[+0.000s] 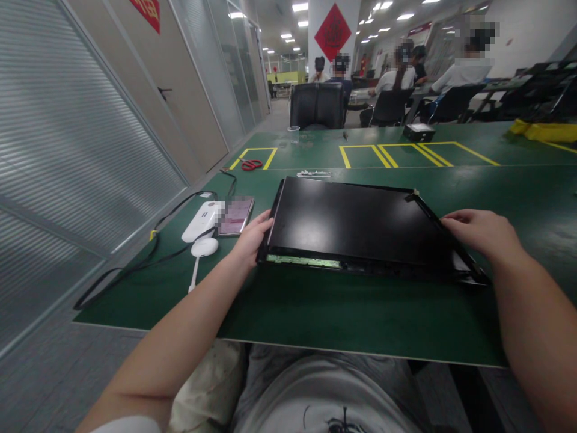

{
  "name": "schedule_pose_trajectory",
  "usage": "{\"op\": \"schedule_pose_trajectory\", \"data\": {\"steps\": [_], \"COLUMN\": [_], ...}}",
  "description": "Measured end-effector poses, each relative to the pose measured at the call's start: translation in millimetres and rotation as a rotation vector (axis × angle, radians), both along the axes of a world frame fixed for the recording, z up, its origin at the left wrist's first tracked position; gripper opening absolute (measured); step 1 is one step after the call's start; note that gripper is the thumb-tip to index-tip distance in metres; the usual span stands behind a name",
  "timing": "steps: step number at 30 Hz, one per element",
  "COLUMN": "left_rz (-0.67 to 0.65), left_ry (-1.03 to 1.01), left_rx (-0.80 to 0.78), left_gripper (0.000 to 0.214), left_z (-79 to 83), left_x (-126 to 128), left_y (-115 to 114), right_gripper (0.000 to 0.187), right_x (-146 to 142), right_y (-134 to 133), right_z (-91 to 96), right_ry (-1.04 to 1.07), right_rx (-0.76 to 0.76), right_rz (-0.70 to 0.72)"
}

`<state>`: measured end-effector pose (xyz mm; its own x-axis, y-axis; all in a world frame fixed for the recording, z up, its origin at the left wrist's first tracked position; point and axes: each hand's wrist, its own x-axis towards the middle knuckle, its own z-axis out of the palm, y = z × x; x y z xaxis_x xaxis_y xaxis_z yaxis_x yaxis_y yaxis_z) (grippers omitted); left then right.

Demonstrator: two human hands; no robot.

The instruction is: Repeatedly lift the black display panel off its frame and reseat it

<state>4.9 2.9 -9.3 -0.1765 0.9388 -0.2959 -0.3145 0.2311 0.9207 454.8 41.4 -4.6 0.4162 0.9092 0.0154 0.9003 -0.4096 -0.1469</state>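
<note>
A black LCD screen panel [356,219] lies in a dark shallow frame in front of me, its near edge seemingly raised a little off the green table. Along that near edge runs a green circuit strip [303,261]. My left hand [256,237] grips the left side of the panel, fingers partly hidden by it. On the opposite side, my right hand [484,231] pinches the frame's right edge with thumb and fingers. At the near right corner the frame looks loose or slightly apart from the screen.
Left of the panel are a phone [237,215], a white device [202,221], a round white piece with a cable [204,246] and a black cord [153,258]. Farther back lie red scissors [251,164], a clear cup [293,135] and a black box [419,132]. Several people sit beyond.
</note>
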Motion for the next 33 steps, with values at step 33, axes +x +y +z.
{"op": "schedule_pose_trajectory", "data": {"steps": [33], "left_rz": [-0.090], "left_ry": [0.323], "left_rx": [0.138], "left_gripper": [0.048], "left_z": [-6.6], "left_x": [-14], "left_y": [5], "right_gripper": [0.043], "right_x": [4], "right_y": [2], "right_z": [-4.9], "right_ry": [-0.014], "right_rx": [0.065], "right_rz": [0.049]}}
